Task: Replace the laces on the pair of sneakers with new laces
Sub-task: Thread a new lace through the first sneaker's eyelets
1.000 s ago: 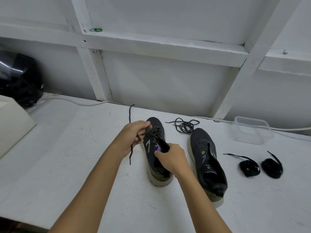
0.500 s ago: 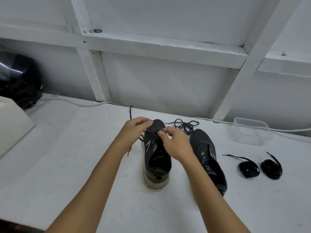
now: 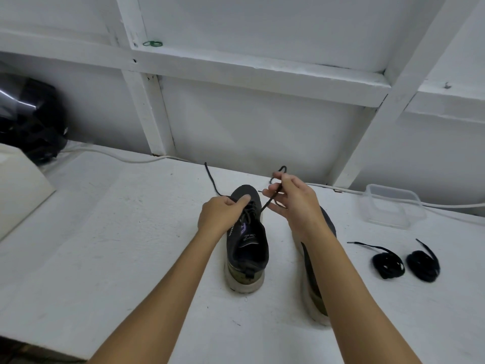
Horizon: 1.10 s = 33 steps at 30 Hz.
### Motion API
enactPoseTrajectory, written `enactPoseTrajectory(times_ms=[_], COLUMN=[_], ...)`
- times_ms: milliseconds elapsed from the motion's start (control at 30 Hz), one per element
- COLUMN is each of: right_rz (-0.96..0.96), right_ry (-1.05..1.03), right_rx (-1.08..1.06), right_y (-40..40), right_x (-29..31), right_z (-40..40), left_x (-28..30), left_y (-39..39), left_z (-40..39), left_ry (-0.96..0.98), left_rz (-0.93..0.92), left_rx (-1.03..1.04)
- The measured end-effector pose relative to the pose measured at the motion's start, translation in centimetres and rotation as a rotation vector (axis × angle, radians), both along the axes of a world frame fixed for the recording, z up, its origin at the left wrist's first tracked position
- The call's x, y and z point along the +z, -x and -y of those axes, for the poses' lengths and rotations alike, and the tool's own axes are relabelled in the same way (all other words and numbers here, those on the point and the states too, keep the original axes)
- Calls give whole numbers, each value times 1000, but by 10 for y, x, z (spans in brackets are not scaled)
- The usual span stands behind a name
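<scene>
The right hand (image 3: 296, 206) pinches the thin dark old lace (image 3: 270, 200) between thumb and curled fingers (image 3: 273, 191), drawing it taut up from the eyelets. The left hand (image 3: 223, 215) grips the laced front of the dark grey fabric sneaker with a pale sole (image 3: 246, 248), thumb across the top. This sneaker stands upright on the white painted surface (image 3: 105, 245). The second dark sneaker (image 3: 312, 282) lies just right, partly behind the right forearm. Two coiled black new laces (image 3: 405, 262) rest farther right, near a clear plastic tub (image 3: 391, 206).
</scene>
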State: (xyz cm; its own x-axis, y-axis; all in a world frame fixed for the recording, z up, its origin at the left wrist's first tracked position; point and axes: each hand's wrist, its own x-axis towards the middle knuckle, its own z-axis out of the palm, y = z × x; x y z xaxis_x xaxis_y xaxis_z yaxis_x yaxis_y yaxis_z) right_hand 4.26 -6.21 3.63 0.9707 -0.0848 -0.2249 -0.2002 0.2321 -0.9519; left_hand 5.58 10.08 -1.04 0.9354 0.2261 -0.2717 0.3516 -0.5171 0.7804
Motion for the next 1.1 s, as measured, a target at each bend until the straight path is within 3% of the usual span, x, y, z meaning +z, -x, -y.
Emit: enactPoseTrajectory(times_ms=[133, 300, 433, 700, 867, 1033, 1100], right_rz=[9, -23, -59, 23, 25, 53, 38], right_ry=[44, 132, 362, 695, 649, 574, 431], right_rx=[7, -29, 38, 510, 445, 327, 288], right_y=[-4, -9, -14, -17, -19, -16, -17], right_x=[-1, -1, -5, 8, 13, 13, 16], right_z=[1, -1, -5, -19, -13, -3, 1], left_x=[-2, 10, 36, 60, 43, 36, 41], left_y=[-8, -11, -14, -19, -14, -6, -5], left_z=[5, 1, -5, -13, -28, -48, -55], left_ry=[1, 353, 452, 356, 90, 51, 78], left_rz=[-18, -7, 102, 242, 205, 129, 140], left_rx=[-9, 37, -26, -310, -319, -334, -317])
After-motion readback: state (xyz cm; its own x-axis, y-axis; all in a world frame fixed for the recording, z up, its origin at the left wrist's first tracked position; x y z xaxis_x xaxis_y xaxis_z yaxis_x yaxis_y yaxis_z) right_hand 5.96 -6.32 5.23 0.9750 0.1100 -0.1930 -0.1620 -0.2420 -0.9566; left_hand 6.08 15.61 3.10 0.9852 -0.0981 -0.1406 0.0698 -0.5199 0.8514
